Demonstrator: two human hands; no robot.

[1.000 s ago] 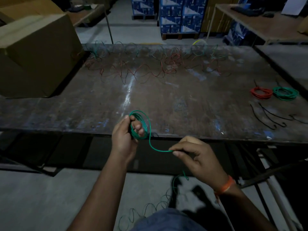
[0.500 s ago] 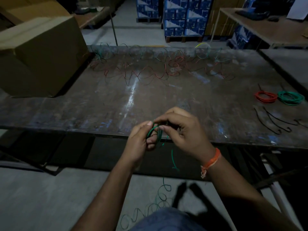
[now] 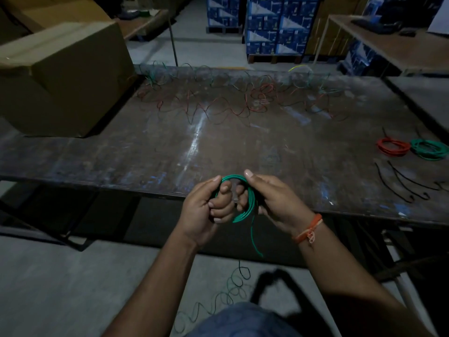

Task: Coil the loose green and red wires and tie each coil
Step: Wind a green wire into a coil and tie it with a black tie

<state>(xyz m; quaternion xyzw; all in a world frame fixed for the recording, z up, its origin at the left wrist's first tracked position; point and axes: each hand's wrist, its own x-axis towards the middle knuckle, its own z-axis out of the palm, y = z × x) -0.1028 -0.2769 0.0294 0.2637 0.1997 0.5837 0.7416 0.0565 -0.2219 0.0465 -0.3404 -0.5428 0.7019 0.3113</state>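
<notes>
A: Item one, hands?
B: Left hand [image 3: 206, 210], fingers curled round the left side of the green coil [image 3: 244, 203]. Right hand [image 3: 272, 200], fingers and thumb curled round the coil's right side. Both grip it just over the near edge of the surface [image 3: 145, 154], at 6 o'clock in the view.

A: Coil condition?
B: Several turns, bunched, held roughly upright between the two hands. One loose tail [image 3: 254, 237] hangs from its lower right, down past the surface edge. More thin green wire [image 3: 233, 285] lies in loops on the floor at 6 o'clock; whether it joins the tail, I cannot tell.

A: Remaining stock on the surface?
B: Loose red and green wires [image 3: 218, 103], tangled, spread along the far edge from 11 to 1 o'clock. Red coil [image 3: 393, 147] and second green coil [image 3: 428, 149], side by side and touching, at 3 o'clock. Black ties [image 3: 401, 183], several, lying just nearer than those coils, at 4 o'clock.

A: Other entries?
B: Cardboard box [image 3: 63, 81], closed, on the far left corner at 10 o'clock. Orange wristband [image 3: 308, 229] on the right wrist. Stacked blue cartons [image 3: 274, 27] on the floor beyond the surface, at 12 o'clock.
</notes>
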